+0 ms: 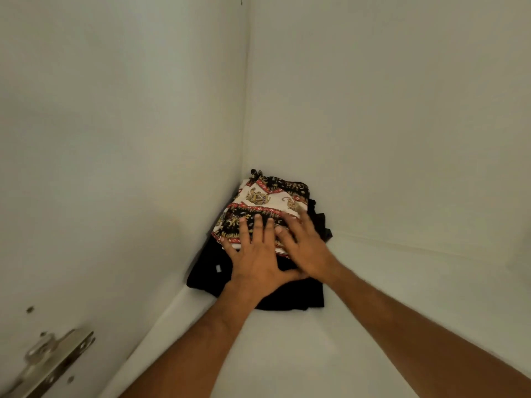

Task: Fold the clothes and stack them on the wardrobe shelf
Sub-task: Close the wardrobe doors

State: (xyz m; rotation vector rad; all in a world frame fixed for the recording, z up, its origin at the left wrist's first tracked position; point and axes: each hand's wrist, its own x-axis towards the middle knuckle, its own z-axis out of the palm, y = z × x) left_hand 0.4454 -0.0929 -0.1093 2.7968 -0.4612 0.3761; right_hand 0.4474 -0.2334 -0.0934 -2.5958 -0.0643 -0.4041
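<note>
Nearest to me, my two bare forearms come up from the bottom edge, where they are cut off before the elbows. At the lower left a dull silver metal hinge plate (54,361) is blurred and runs out of the picture, so I cannot make out its far end. Under my arms lies the smooth, matt white wardrobe shelf (388,326), flat and plain. My left hand (255,254) lies flat with fingers straight and a little spread, the palm over the near edge of the soft folded black garment (207,274) and the fingertips on the patterned cloth above it; its grip is open and pressing, curled round nothing. My right hand (306,249) is likewise flat and open, fingers together, resting on the patterned cloth, with its thumb side overlapping my left hand; its fingertips are smeared with blur. The black garment sits on the shelf, tucked into the back left corner, its folds too dark to read; a small pale tag shows on its left part. On top of it lies the folded cream fabric with red, black and gold ornamental bands (267,201), its near part hidden by my hands. More black cloth pokes out at its right side. Behind, the smooth white left wall (115,139) and back wall (388,124) meet in a straight vertical seam.
</note>
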